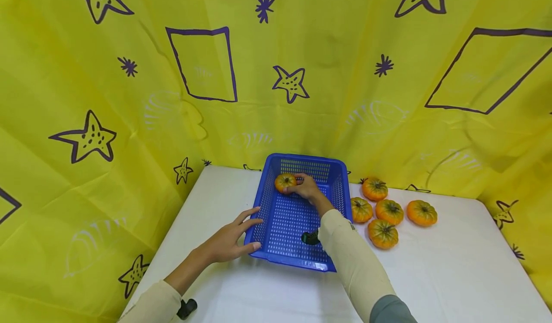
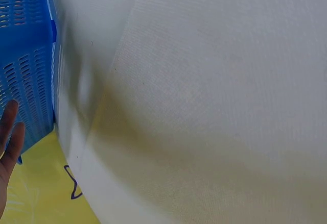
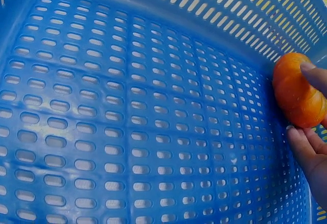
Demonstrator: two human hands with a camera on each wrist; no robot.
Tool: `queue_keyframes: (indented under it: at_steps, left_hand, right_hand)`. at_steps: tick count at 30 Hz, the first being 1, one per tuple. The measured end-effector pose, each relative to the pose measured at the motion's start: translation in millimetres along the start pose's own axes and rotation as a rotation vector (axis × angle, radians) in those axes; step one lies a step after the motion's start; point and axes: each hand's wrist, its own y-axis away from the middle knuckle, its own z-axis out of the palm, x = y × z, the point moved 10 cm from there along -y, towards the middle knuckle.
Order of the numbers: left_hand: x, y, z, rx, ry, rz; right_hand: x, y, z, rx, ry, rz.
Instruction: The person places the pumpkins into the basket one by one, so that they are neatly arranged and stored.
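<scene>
My right hand (image 1: 306,188) reaches into a blue plastic basket (image 1: 286,257) and holds a small orange pumpkin (image 1: 284,182) with greenish ribs around its top. The pumpkin is in the basket's far left corner. In the right wrist view, thumb and fingers lie on opposite sides of the pumpkin (image 3: 293,92), close to the basket's slotted wall. My left hand (image 1: 228,240) is at the basket's left rim, its fingers spread and fairly straight. Only some of the left fingers (image 2: 16,141) show in the left wrist view, beside the basket's outer wall (image 2: 30,89).
Several more small pumpkins (image 1: 389,212) sit together on the white table (image 1: 453,265), right of the basket. A yellow patterned curtain (image 1: 327,121) hangs behind and along the sides of the table. Dark wrist devices (image 1: 187,308) show by both sleeves.
</scene>
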Motion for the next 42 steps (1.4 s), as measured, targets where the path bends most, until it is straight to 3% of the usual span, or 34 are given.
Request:
queue_keyframes:
  at_steps: [13, 25, 42]
  left_hand:
    - [2.5, -1.0, -0.6, 0.007, 0.002, 0.008]
    - [0.7, -0.8, -0.6, 0.007, 0.011, -0.002]
    - [4.2, 0.7, -0.5, 0.026, 0.031, 0.007]
  right_hand:
    - [-12.0, 7.0, -13.3, -0.02, -0.02, -0.003]
    - [-45.0, 14.1, -30.5, -0.053, -0.05, -0.052]
    - [-97.0, 52.5, -68.4, -0.072, 0.013, -0.178]
